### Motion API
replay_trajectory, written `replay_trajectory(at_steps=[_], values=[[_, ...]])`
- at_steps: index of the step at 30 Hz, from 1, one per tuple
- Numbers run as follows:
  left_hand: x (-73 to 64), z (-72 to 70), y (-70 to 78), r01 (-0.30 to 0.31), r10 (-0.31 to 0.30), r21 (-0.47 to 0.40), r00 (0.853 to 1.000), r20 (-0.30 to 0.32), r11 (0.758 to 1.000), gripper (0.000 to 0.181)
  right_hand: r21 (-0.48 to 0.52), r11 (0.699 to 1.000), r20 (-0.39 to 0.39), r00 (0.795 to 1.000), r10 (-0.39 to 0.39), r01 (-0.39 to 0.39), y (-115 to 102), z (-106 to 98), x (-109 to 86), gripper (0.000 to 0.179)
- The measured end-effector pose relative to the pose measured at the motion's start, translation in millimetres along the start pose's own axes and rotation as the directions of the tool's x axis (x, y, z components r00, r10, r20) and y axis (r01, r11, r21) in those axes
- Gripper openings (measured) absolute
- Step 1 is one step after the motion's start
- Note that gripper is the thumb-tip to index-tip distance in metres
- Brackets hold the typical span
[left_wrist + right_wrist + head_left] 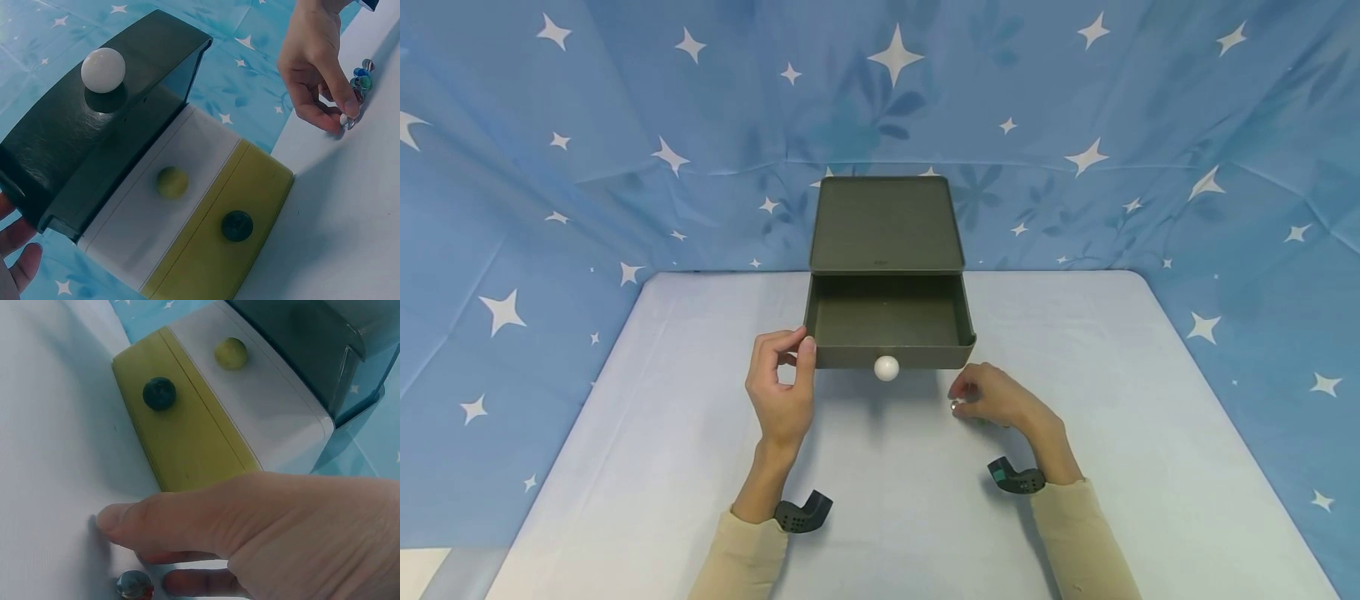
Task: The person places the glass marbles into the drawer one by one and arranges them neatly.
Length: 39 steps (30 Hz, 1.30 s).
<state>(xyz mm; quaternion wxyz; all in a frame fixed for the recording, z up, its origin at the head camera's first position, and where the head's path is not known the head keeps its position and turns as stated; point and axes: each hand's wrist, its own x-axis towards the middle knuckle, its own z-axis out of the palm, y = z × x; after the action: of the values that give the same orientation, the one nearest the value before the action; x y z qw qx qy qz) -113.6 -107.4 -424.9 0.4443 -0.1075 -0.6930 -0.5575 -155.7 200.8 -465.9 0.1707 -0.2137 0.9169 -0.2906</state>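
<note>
A small chest of drawers has its dark green top drawer [887, 357] pulled out, with a round white knob [887, 368] on the front. By that drawer's left front corner is my left hand [781, 392], fingertips at the side; in the left wrist view its thumb [26, 267] stands apart from the drawer. My right hand [996, 396] is low over the table, right of the chest. Between its thumb and finger it pinches a small shiny marble [954, 406]. Several more glass marbles [361, 81] lie behind that hand in the left wrist view; one marble [134, 585] shows below the fingers in the right wrist view.
Beneath the green drawer are a closed white drawer [134, 212] with a yellow knob and a closed yellow drawer [212, 250] with a dark green knob. The chest stands on a white-covered table [880, 500]. A blue star-patterned curtain [722, 108] hangs behind.
</note>
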Motion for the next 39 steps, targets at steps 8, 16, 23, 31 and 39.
replay_trajectory(at_steps=[8, 16, 23, 31, 39], values=[[1.3, -0.1, 0.7, -0.004, 0.004, -0.005, 1.0, 0.008, 1.0, 0.016, -0.031, 0.999, -0.007, 1.0, -0.015, 0.015, 2, 0, 0.9, 0.009], [0.6, 0.2, 0.0, -0.008, 0.008, -0.002, 1.0, 0.006, 1.0, 0.017, -0.026, 1.0, -0.028, 0.999, -0.016, 0.015, 1, -2, -1.6, 0.007], [8.7, 3.2, 28.4, -0.013, 0.013, 0.006, 1.0, -0.015, 1.0, 0.013, -0.036, 0.999, -0.077, 0.996, -0.043, 0.041, -1, -4, -4.3, 0.005], [11.0, 2.9, 35.7, -0.003, 0.004, 0.005, 1.0, -0.009, 1.0, 0.013, -0.036, 0.999, -0.128, 0.991, -0.037, 0.033, -5, -6, -7.1, 0.006], [3.8, 2.4, 13.6, 0.006, -0.006, 0.008, 1.0, -0.013, 1.0, 0.014, -0.05, 0.999, -0.204, 0.979, -0.031, 0.021, -12, -11, -9.4, 0.009]])
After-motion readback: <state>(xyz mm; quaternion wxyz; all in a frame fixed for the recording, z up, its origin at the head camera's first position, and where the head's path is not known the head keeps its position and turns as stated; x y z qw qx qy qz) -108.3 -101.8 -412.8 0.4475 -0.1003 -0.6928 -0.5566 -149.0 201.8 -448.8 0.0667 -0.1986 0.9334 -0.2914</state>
